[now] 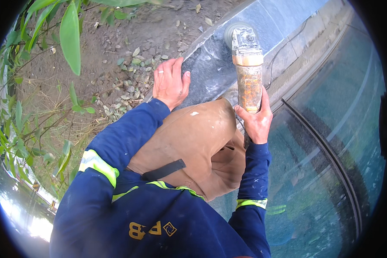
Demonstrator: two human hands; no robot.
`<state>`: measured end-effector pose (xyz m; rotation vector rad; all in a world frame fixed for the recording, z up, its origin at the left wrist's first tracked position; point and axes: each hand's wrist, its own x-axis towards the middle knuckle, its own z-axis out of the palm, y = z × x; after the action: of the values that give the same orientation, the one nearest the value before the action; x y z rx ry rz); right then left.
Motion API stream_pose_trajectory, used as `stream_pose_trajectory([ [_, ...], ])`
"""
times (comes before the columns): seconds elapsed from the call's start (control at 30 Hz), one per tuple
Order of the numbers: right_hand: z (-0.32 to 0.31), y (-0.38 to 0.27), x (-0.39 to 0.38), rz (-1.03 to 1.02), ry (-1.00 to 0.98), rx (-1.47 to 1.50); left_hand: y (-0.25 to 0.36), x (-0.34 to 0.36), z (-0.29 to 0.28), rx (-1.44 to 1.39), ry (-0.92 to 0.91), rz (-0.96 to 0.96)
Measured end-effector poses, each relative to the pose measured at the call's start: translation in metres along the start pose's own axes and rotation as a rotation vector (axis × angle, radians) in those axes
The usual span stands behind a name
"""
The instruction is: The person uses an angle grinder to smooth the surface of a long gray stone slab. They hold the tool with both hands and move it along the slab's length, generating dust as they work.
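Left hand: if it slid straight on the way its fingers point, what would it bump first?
The left hand lies flat on the stone slab, fingers pointing up the picture. Straight on, it would probably leave the slab's edge and meet the soil with dry leaves; depth is unclear.

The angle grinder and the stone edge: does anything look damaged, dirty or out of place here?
The angle grinder in the right hand is caked with rusty-brown grime. Pale dust smears the stone slab beside the left hand.

- left hand [170, 83] is resting flat on the stone slab [210, 64], left of the grinder [248, 69]
- right hand [256, 120] is gripping the grinder's near end
- gravel [131, 84] is lying left of the slab
- pool [327, 142] is sitting to the right
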<state>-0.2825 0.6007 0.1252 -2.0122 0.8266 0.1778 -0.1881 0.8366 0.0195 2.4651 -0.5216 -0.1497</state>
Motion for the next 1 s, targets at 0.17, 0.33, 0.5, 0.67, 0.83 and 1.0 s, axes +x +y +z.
stream_pose_trajectory([
  [0.17, -0.015, 0.006, -0.012, 0.105, 0.03, 0.218, 0.091, 0.012, -0.003, -0.821, -0.415, -0.271],
  [0.33, -0.028, 0.003, -0.037, 0.076, 0.041, 0.241, 0.174, 0.024, 0.04, -1.84, -0.546, -0.691],
  [0.5, -0.045, 0.003, -0.059, -0.002, 0.165, -0.16, 0.193, 0.017, 0.048, -1.805, -0.563, -0.485],
  [0.67, -0.042, 0.004, -0.035, -0.189, 0.259, -0.29, 0.193, 0.009, 0.044, -1.544, -0.579, -0.319],
  [0.83, -0.037, 0.015, -0.025, -0.148, 0.237, -0.284, 0.19, 0.004, 0.057, -1.666, -0.554, -0.395],
  [1.0, -0.04, -0.011, -0.017, -0.069, 0.127, -0.134, 0.168, 0.015, 0.042, -1.413, -0.653, -0.302],
])
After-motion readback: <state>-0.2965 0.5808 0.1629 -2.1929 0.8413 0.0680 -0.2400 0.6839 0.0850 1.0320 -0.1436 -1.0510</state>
